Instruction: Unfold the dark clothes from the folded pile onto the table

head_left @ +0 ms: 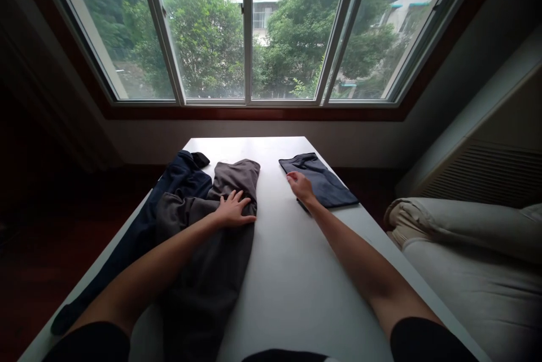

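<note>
Fingers (241,204) of left hand (232,210) spread apart and flat, pressed palm-down on grey trousers (207,260), clamped on nothing; fingers (292,178) of right hand (300,186) loosely curled, resting at near edge of folded dark-blue garment (319,180), pinch on the cloth impossible to confirm from this angle; by the look of it, one piece done: folded garment lying neat and square on far right part of white bench (288,271); two pieces seemingly left: grey trousers sprawled unfolded down left half of bench, navy garment (169,198) rumpled beside and partly under them, trailing off left edge; hard to make out: how much navy cloth lies beneath the grey, whether right thumb sits under the fold, and dark floor at left lost in shadow; near end of grey trousers cut off by lower frame and left forearm; cream sofa (466,260) at right only partly in view.
</note>
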Demonstrator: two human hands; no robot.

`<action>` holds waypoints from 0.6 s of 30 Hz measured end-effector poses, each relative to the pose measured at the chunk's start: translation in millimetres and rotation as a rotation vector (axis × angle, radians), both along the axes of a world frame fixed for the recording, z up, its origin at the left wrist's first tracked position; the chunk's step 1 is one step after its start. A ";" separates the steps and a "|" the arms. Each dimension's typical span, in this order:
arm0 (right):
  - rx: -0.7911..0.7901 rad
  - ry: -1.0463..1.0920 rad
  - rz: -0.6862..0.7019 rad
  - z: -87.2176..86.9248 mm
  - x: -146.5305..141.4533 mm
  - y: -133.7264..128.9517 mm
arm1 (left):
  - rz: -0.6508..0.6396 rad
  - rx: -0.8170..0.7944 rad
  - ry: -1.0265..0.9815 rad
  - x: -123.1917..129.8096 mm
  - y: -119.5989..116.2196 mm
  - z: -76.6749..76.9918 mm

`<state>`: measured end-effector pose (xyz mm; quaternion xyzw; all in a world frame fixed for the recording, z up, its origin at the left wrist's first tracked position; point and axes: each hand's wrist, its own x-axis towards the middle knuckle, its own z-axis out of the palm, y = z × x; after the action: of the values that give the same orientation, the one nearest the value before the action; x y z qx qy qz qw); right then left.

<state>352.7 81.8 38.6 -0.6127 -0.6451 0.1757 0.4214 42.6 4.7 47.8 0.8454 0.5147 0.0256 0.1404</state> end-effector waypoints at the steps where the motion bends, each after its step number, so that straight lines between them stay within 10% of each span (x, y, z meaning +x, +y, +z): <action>1: -0.023 -0.083 -0.103 -1.5 11.1 10.7 | 0.036 0.008 0.004 10.2 4.1 -5.1; 9: -0.286 -0.513 -0.372 -7.5 24.3 48.7 | 0.149 0.229 0.118 48.2 45.3 -27.8; 18: -0.246 0.032 -0.468 27.1 40.4 49.0 | 0.567 0.320 0.232 -83.3 88.0 -21.6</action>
<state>393.0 130.8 65.8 -0.7890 -0.4528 0.1603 0.3830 -40.7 92.8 26.1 0.6774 0.7311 0.0476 -0.0660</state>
